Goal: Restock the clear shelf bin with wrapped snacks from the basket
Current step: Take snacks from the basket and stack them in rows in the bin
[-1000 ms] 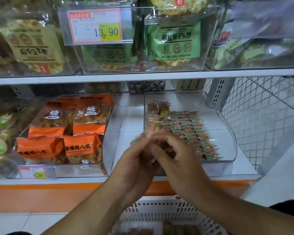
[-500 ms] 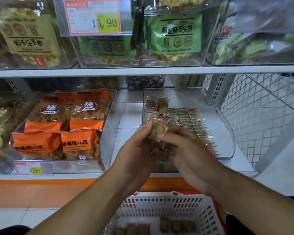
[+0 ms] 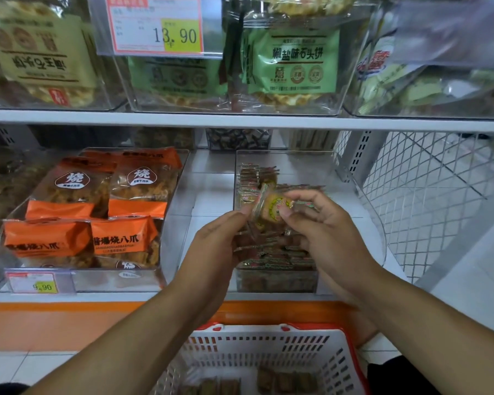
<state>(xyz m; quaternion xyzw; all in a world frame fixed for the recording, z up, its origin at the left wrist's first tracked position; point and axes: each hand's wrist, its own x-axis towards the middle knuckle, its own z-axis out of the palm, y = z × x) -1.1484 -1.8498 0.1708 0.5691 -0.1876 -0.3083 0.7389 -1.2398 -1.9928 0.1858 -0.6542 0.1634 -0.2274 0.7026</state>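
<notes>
A: Item held?
B: One wrapped snack [image 3: 270,208], pinched between left hand [image 3: 216,246] and right hand [image 3: 325,238], fingers clamped, above clear shelf bin [image 3: 362,195].
A: Basket [image 3: 257,349]?
B: Six o'clock, below.

Brightness: I get even, soft indoor light, neither dim nor harsh.
Source: it seems to fall from above; the lamps themselves I cannot see.
Shadows: faint, deepest under the upper shelf [image 3: 240,121] at the back.
Glare: pale sheen on the clear shelf bin [image 3: 380,229] wall and the upper bins' fronts.
Blur: the wrapped snacks [image 3: 271,209] between the fingers look smeared; the left edge is soft.
Distortion: my wide lens bows the shelf lines and stretches the corners.
Sharpest: the price tag [image 3: 154,27] digits.
</notes>
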